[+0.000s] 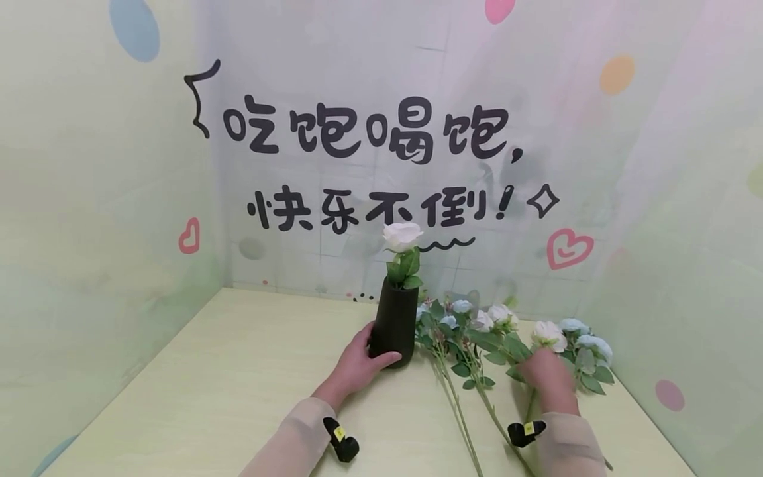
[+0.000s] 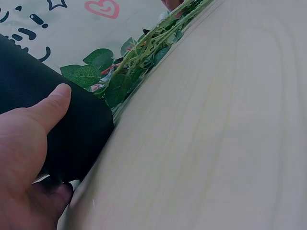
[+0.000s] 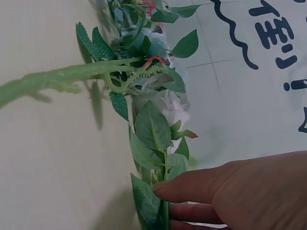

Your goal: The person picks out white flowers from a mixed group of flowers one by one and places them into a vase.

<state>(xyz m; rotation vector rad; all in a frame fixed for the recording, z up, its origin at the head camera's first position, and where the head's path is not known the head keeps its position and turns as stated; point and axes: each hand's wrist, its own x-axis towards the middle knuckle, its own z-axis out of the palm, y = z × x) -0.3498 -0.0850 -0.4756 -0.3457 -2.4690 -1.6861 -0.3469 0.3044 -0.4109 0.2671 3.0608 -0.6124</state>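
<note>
Toward the middle of the table, my left hand point(image 1: 356, 366) grips a dark vase point(image 1: 395, 324) low on its body, thumb across the front. The vase leans slightly. One white rose point(image 1: 402, 236) with green leaves stands out of its mouth. In the left wrist view the vase base point(image 2: 91, 124) is close to the tabletop. My right hand point(image 1: 550, 379), blurred in the head view, is at the flowers on the right. Just beyond it is another white rose point(image 1: 548, 336). In the right wrist view thumb and fingers pinch a leafy green stem point(image 3: 165, 165); the fingertips are partly hidden.
Sprays of light blue flowers point(image 1: 461, 307) lie on the table right of the vase, their long stems point(image 1: 456, 404) pointing toward me. More blue blooms point(image 1: 594, 346) lie by the right hand. A printed backdrop point(image 1: 334, 53) closes off the table's back.
</note>
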